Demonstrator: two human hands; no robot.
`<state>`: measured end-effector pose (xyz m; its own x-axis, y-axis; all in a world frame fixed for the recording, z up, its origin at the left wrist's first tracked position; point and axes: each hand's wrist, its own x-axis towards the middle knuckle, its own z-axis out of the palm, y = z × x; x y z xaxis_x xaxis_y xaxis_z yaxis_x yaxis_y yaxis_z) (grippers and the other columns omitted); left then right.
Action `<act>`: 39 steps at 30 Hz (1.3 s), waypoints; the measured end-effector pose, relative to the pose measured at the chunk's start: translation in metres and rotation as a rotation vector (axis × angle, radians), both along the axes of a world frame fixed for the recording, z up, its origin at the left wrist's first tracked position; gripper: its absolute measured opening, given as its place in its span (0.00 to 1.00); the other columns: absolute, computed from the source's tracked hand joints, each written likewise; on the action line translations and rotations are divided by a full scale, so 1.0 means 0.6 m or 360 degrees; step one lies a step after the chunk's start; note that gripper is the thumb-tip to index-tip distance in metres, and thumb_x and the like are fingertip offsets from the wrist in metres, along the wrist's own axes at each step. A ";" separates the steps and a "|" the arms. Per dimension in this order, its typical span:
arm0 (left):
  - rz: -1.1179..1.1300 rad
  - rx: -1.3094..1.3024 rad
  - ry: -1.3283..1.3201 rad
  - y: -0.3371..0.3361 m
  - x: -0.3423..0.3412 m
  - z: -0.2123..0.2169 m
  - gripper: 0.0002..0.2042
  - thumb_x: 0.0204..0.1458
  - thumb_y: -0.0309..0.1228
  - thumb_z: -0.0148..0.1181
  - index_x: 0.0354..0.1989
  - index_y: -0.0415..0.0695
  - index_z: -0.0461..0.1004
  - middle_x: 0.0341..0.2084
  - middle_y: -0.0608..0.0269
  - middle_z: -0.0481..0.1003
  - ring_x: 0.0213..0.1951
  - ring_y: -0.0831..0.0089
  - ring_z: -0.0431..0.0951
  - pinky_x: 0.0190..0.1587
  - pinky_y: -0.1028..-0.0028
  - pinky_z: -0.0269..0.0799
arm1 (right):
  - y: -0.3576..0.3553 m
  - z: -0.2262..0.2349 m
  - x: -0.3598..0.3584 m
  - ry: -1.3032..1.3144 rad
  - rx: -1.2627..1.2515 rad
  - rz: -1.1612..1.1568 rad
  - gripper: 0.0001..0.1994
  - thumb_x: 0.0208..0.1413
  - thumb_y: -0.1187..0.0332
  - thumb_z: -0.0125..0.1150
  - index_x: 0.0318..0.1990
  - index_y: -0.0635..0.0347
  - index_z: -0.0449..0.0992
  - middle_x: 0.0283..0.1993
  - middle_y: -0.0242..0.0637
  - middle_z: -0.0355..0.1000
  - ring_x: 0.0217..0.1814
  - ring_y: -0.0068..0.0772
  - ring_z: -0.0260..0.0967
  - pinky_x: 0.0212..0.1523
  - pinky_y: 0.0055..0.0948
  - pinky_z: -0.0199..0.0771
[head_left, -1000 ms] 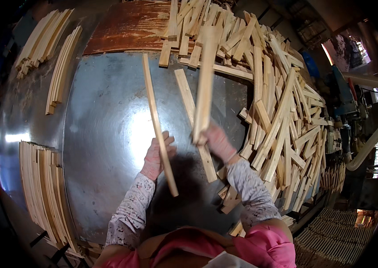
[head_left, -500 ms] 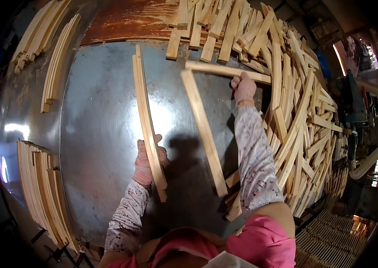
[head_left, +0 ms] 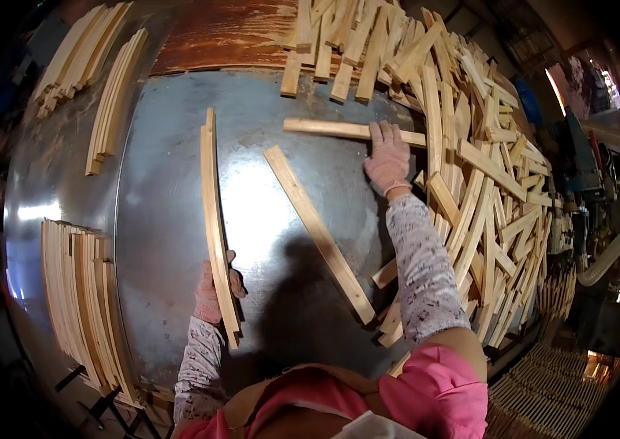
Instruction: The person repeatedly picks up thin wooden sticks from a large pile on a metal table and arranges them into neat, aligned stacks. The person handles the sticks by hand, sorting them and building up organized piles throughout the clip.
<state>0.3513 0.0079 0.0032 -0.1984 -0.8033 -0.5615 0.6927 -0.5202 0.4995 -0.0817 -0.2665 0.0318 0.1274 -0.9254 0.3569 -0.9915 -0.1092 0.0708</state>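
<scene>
Wood strip (head_left: 325, 127) lies far on metal table (head_left: 163, 219), long axis L-R, R hand (head_left: 388, 159) nearer, laid over its R part (can't tell if gripping), well apart from L hand (head_left: 208, 298), clamped round near part of paired strips (head_left: 212, 197) running near-far.

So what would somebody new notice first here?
Probably the huge messy wood pile on the right. Then, left of centre, the left hand holding two sticks, and the right hand touching another stick near the pile. A neat stack sits at lower left.
</scene>
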 end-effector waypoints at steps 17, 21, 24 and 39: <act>0.0424 -0.0169 0.0462 0.047 0.002 -0.078 0.37 0.64 0.68 0.56 0.70 0.52 0.70 0.26 0.66 0.79 0.24 0.72 0.74 0.31 0.67 0.70 | 0.031 0.224 0.371 -0.0007 0.0873 0.1845 0.12 0.52 0.58 0.66 0.45 0.43 0.84 0.35 0.36 0.80 0.43 0.42 0.81 0.48 0.45 0.82; 0.0390 -0.0172 0.0452 0.031 0.002 -0.054 0.36 0.65 0.67 0.57 0.72 0.53 0.68 0.29 0.64 0.82 0.25 0.70 0.77 0.30 0.66 0.70 | -0.070 0.278 0.346 0.0020 0.0389 0.1995 0.16 0.54 0.60 0.71 0.51 0.37 0.82 0.38 0.32 0.78 0.45 0.42 0.79 0.50 0.45 0.81; 0.0385 -0.0163 0.0494 0.028 0.000 -0.049 0.35 0.67 0.66 0.54 0.71 0.53 0.68 0.30 0.64 0.83 0.26 0.70 0.79 0.30 0.66 0.70 | -0.221 0.317 0.191 0.0233 0.0077 0.1137 0.23 0.59 0.78 0.60 0.60 0.43 0.82 0.42 0.39 0.81 0.50 0.43 0.79 0.50 0.41 0.81; 0.0437 -0.0023 0.0265 0.019 -0.004 -0.032 0.33 0.69 0.68 0.48 0.67 0.54 0.73 0.26 0.66 0.78 0.25 0.70 0.72 0.32 0.64 0.69 | 0.188 0.024 0.221 -0.0692 0.0480 0.0588 0.26 0.57 0.65 0.67 0.65 0.46 0.77 0.44 0.42 0.73 0.47 0.53 0.73 0.48 0.48 0.77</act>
<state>0.3486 0.0194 -0.0159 -0.0616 -0.8472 -0.5277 0.8791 -0.2964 0.3733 0.0511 -0.1536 0.0461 0.3590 -0.9161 0.1788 -0.8161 -0.4010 -0.4161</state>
